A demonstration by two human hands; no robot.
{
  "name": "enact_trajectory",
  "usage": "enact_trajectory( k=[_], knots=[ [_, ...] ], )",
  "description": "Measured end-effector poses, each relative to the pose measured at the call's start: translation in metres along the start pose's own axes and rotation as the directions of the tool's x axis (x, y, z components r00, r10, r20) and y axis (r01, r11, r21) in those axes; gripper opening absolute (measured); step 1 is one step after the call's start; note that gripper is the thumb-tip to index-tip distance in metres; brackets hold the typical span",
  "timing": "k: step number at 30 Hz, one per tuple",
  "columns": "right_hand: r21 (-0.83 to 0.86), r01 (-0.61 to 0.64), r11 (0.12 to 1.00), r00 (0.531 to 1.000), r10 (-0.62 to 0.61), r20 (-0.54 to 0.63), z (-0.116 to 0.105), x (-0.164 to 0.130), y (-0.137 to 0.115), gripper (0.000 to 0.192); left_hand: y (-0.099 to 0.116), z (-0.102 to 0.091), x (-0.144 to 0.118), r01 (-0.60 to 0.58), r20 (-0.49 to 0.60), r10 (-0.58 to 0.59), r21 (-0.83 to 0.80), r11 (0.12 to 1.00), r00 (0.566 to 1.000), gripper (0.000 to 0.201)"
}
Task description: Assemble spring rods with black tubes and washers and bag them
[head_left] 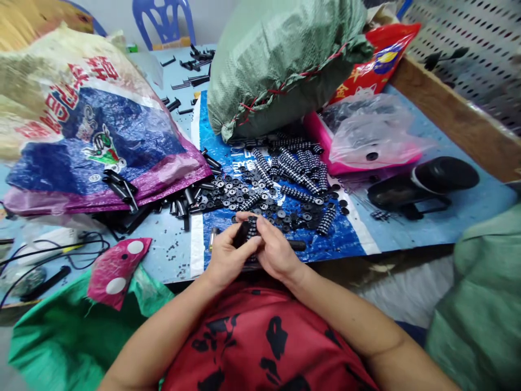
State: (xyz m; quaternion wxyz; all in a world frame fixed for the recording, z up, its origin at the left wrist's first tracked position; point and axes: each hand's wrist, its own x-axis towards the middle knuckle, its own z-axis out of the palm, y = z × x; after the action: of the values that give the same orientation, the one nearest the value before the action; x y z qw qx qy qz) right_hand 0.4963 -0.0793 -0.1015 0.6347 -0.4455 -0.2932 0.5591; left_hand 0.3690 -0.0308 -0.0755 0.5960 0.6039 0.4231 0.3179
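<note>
Close to the table's front edge, my left hand (226,255) and my right hand (279,251) meet, fingers wrapped round a black-and-white ridged cylinder (252,228). Much of that cylinder is hidden by my fingers. Just beyond my hands lie many small black discs with centre holes (232,190). Behind them, to the right, is a pile of similar ridged cylinders (299,176), with one lone cylinder (326,219) to the right of my hands. A black rod (297,245) lies beside my right hand, and a small metal-topped piece (214,237) stands by my left.
A large green woven sack (285,70) stands at the back. At left is a printed sack (93,136) with black tubes (185,203) beside it. A pink bag (366,136) and a black bottle (423,184) are at right. A polka-dot cushion (119,271) hangs at the front left edge.
</note>
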Motion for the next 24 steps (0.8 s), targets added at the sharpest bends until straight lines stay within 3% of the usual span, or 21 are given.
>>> enact_trajectory(
  k=[2, 4, 5, 7, 12, 15, 20, 24],
  knots=[
    [-0.313, 0.263, 0.913, 0.961, -0.218, 0.17, -0.012, -0.002, -0.001, 0.086, 0.002, -0.007, -0.002, 0.065, -0.026, -0.066, -0.03, 0.997, 0.998, 0.029],
    [-0.534, 0.571, 0.623, 0.82, -0.41, 0.399, -0.024, -0.004, -0.003, 0.114, 0.002, -0.016, -0.004, 0.126, -0.003, -0.126, -0.073, 0.989, 0.992, 0.033],
    [-0.576, 0.663, 0.477, 0.748, -0.452, 0.486, -0.028, -0.005, -0.004, 0.119, 0.002, -0.019, -0.005, 0.145, 0.021, -0.144, -0.083, 0.986, 0.989, 0.035],
    [-0.605, 0.735, 0.308, 0.668, -0.487, 0.563, -0.032, -0.006, -0.005, 0.111, -0.001, -0.023, -0.006, 0.178, 0.059, -0.173, -0.082, 0.981, 0.983, 0.041],
    [-0.638, 0.751, 0.172, 0.613, -0.542, 0.575, -0.026, -0.009, -0.006, 0.107, -0.006, -0.018, -0.009, 0.198, -0.061, -0.205, -0.106, 0.975, 0.977, 0.065],
    [-0.618, 0.781, 0.093, 0.553, -0.563, 0.614, -0.021, -0.011, -0.004, 0.106, -0.007, -0.011, -0.011, 0.119, -0.113, -0.131, -0.106, 0.987, 0.985, 0.056],
    [-0.659, 0.752, 0.017, 0.546, -0.576, 0.608, -0.023, -0.011, 0.0, 0.105, -0.011, -0.012, -0.014, 0.215, 0.025, -0.221, -0.361, 0.908, 0.975, 0.04],
    [-0.66, 0.751, -0.004, 0.555, -0.537, 0.636, -0.025, -0.011, 0.003, 0.104, -0.01, -0.022, -0.012, 0.34, 0.128, -0.316, -0.384, 0.858, 0.94, 0.043]
  ],
)
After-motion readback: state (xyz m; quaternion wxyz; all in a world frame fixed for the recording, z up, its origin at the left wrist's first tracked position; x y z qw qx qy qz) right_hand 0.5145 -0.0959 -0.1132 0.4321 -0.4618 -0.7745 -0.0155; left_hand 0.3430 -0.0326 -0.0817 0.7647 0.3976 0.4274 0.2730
